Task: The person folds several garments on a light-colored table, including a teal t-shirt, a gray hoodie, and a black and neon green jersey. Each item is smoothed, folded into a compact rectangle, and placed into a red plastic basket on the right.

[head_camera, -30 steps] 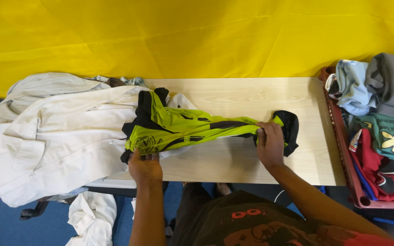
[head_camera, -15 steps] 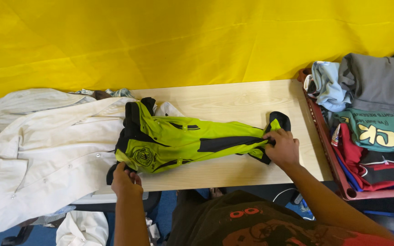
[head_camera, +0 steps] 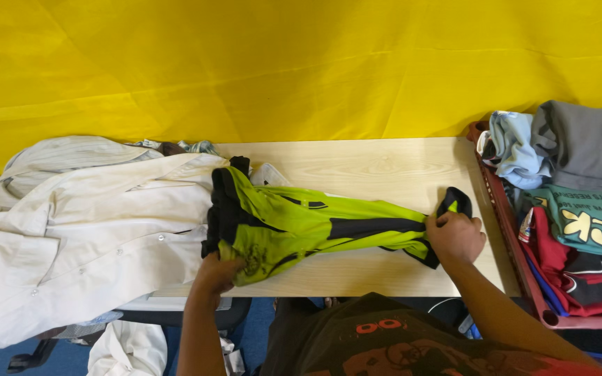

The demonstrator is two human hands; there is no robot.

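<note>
A lime-green and black sports shirt [head_camera: 308,226] lies stretched lengthwise across a pale wooden table [head_camera: 377,163]. My left hand [head_camera: 219,271] grips its wide left end at the near table edge, with the cloth bunched over my fingers. My right hand [head_camera: 456,237] is closed on the narrow right end, where a black cuff sticks up past my knuckles.
A heap of cream-white shirts [head_camera: 85,223] covers the table's left end and hangs over it. A dark red crate [head_camera: 517,257] at the right holds folded clothes in grey, light blue, green and red. Yellow cloth [head_camera: 301,63] hangs behind the table.
My right hand pulled the shirt's end further right. My left hand came up from the table edge and gathered the shirt's left end, which is now narrower and more bunched.
</note>
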